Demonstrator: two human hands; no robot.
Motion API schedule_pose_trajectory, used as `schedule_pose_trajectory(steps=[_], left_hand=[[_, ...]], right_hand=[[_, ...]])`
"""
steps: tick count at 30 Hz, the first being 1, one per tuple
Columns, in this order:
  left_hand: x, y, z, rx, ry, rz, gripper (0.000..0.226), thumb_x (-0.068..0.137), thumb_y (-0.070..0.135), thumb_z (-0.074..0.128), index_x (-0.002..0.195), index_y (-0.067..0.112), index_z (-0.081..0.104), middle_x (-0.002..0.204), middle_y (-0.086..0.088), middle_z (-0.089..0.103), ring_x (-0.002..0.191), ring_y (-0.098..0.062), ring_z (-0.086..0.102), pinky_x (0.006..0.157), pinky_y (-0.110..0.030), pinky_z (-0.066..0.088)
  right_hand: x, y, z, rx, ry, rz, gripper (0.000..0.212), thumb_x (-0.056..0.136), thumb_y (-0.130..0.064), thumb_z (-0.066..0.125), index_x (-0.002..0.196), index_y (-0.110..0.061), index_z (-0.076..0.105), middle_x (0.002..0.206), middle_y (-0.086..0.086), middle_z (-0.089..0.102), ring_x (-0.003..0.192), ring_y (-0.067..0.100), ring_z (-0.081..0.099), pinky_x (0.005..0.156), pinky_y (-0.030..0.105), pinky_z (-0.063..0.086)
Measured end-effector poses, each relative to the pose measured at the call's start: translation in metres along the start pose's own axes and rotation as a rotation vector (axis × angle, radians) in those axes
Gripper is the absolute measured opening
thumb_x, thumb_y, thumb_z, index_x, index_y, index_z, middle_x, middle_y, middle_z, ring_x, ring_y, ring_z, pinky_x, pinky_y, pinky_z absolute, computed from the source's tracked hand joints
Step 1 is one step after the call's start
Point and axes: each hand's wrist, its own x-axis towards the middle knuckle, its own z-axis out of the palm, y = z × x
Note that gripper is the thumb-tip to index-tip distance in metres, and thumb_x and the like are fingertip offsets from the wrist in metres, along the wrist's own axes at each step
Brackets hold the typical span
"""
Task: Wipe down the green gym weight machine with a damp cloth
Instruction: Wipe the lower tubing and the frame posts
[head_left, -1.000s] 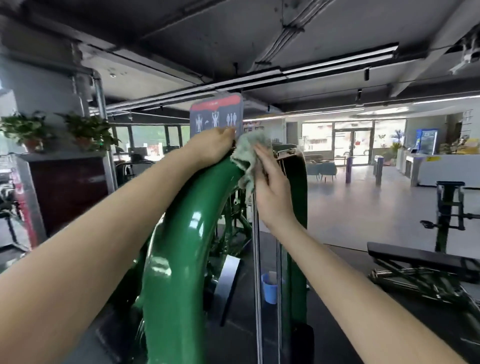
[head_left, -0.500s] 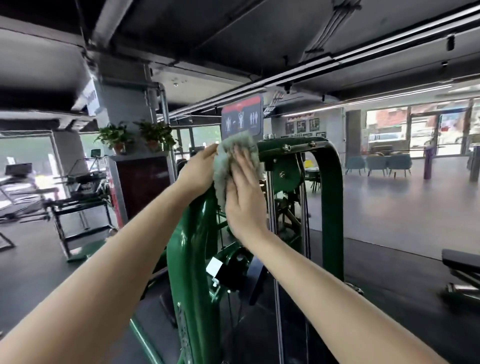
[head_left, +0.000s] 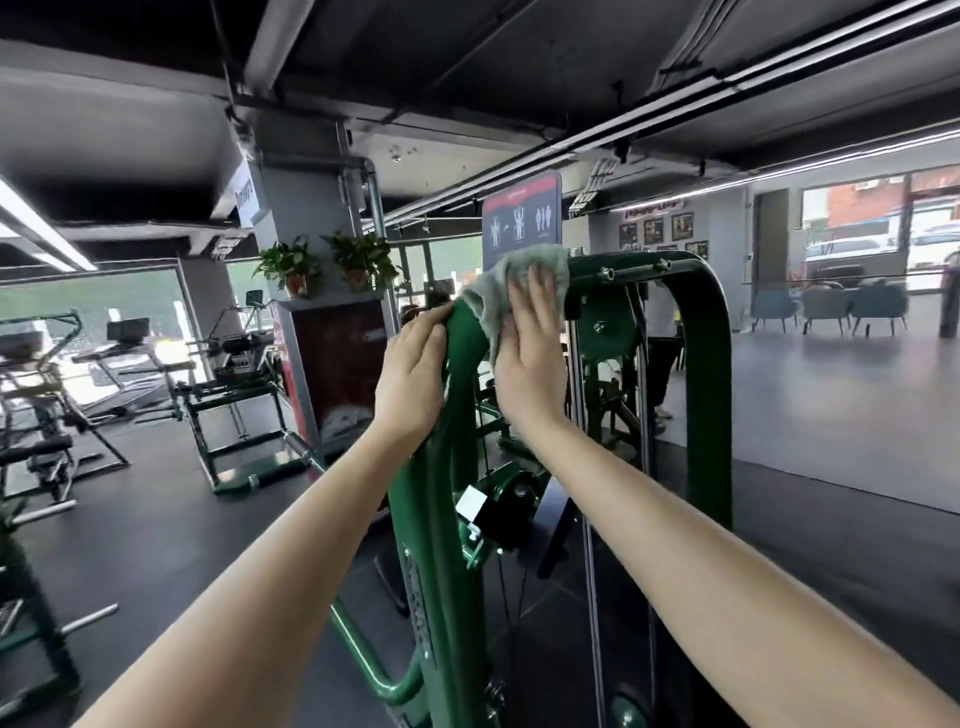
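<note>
The right hand (head_left: 530, 348) presses a grey-green cloth (head_left: 511, 280) flat, fingers straight, against the top bend of the green weight machine frame (head_left: 441, 519). The left hand (head_left: 410, 379) holds the frame's left side just beside the cloth. An exercise placard (head_left: 521, 218) stands behind. Two potted plants (head_left: 327, 265) sit on a cabinet (head_left: 337, 364) by the pillar.

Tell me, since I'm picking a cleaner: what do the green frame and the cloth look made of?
Green frame: looks like metal tubing with glossy green paint; it shows bright reflections and bolted joints. Cloth: soft grey-green fabric, likely microfibre or terry; it looks fuzzy and bunches under the right hand.
</note>
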Motion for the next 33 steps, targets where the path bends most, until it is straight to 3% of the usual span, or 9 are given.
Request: schedule_pose_trajectory(steps=[3,5,8,11,16,22,27,30,33], left_hand=[[-0.015,-0.001,0.0,-0.192,0.027,-0.003,0.031,0.099,0.027,0.053,0.126,0.03,0.07,0.124,0.005,0.071,0.123,-0.017,0.063,0.11,-0.048,0.049],[-0.027,-0.004,-0.001,-0.269,0.07,-0.047,0.03,0.101,0.024,0.059,0.131,0.024,0.065,0.128,-0.006,0.068,0.122,-0.024,0.063,0.109,-0.053,0.049],[-0.041,-0.01,0.0,-0.339,0.065,-0.118,0.032,0.109,0.018,0.053,0.141,0.017,0.058,0.135,-0.013,0.064,0.124,-0.023,0.063,0.112,-0.049,0.048],[-0.042,-0.01,0.001,-0.32,0.085,-0.097,0.036,0.106,0.016,0.053,0.142,0.012,0.058,0.138,-0.009,0.065,0.131,-0.025,0.06,0.117,-0.05,0.043],[-0.042,-0.01,0.003,-0.259,0.134,-0.113,0.036,0.11,0.017,0.046,0.145,0.012,0.055,0.143,-0.003,0.061,0.135,-0.018,0.055,0.12,-0.046,0.037],[-0.056,-0.017,0.001,-0.354,0.098,-0.125,0.042,0.102,0.019,0.052,0.141,0.007,0.057,0.139,-0.013,0.063,0.132,-0.027,0.059,0.117,-0.049,0.043],[-0.078,-0.023,-0.004,-0.336,0.093,-0.229,0.053,0.111,0.037,0.046,0.161,0.026,0.032,0.16,0.002,0.042,0.145,-0.014,0.044,0.124,-0.042,0.035],[-0.095,-0.031,-0.002,-0.339,0.079,-0.297,0.056,0.111,0.047,0.04,0.163,0.035,0.025,0.162,0.007,0.04,0.145,-0.007,0.042,0.124,-0.035,0.032],[-0.101,-0.046,-0.002,-0.367,0.074,-0.343,0.054,0.11,0.052,0.039,0.161,0.037,0.03,0.154,0.009,0.052,0.138,-0.003,0.051,0.123,-0.036,0.036]], right_hand=[[-0.058,-0.017,0.01,-0.002,-0.092,-0.201,0.05,0.11,-0.011,0.042,0.159,-0.019,0.038,0.171,0.0,0.02,0.16,0.016,0.008,0.129,0.038,0.018],[-0.092,-0.017,0.013,-0.005,-0.142,-0.259,0.052,0.106,-0.005,0.044,0.158,-0.012,0.04,0.171,0.004,0.022,0.16,0.022,0.011,0.129,0.04,0.021],[-0.108,-0.007,0.007,-0.032,-0.188,-0.308,0.053,0.104,-0.006,0.046,0.157,-0.009,0.041,0.171,0.007,0.022,0.16,0.024,0.012,0.127,0.04,0.027],[-0.073,-0.005,0.002,-0.076,-0.207,-0.389,0.053,0.107,-0.01,0.046,0.159,-0.009,0.036,0.171,0.01,0.02,0.16,0.025,0.009,0.129,0.046,0.02],[-0.001,-0.012,0.017,-0.207,-0.109,-0.241,0.049,0.108,-0.026,0.04,0.155,-0.012,0.045,0.171,0.01,0.019,0.16,0.024,0.004,0.13,0.046,0.002],[-0.076,-0.016,0.023,-0.064,-0.088,-0.268,0.056,0.107,-0.009,0.043,0.16,0.0,0.026,0.171,0.017,0.011,0.16,0.031,0.005,0.128,0.053,0.017],[-0.206,0.013,0.019,0.007,-0.291,-0.161,0.068,0.103,-0.014,0.051,0.163,-0.006,0.02,0.173,0.009,0.011,0.158,0.024,0.019,0.118,0.05,0.038],[-0.211,0.018,0.016,0.041,-0.35,-0.155,0.075,0.099,-0.012,0.058,0.164,-0.009,0.021,0.173,0.009,0.012,0.158,0.025,0.022,0.118,0.047,0.04],[-0.164,-0.008,0.018,0.089,-0.272,-0.104,0.067,0.103,-0.025,0.044,0.164,-0.009,0.02,0.173,0.012,0.006,0.159,0.025,0.016,0.123,0.02,0.026]])
